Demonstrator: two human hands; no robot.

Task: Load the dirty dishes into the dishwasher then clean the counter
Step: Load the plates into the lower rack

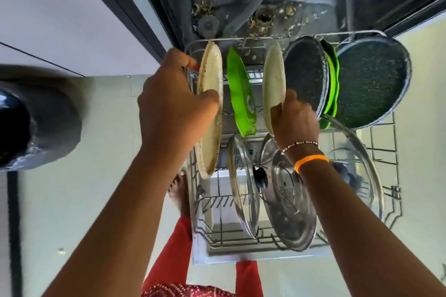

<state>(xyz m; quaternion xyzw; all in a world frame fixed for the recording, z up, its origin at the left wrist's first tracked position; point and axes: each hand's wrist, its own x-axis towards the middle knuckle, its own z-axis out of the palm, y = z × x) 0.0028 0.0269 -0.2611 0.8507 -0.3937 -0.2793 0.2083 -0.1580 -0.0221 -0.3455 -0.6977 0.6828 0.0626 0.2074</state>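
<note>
Beige plates — two: left hand [173, 103] grips one [210, 108], right hand [293, 123] pinches the other [274, 75].

Two cream plates [210, 84] [274, 79], brown-smeared. Bright green plate [239, 89] betw. them. Right of the green plate: two black pans [305, 75] [371, 82] w/ pale speckle, green piece [333, 84] sandwiched. Silver steel lids [287, 200]. Grey wire rack [383, 147]. Orange wristband [311, 161]; red clothing [173, 248].
</note>
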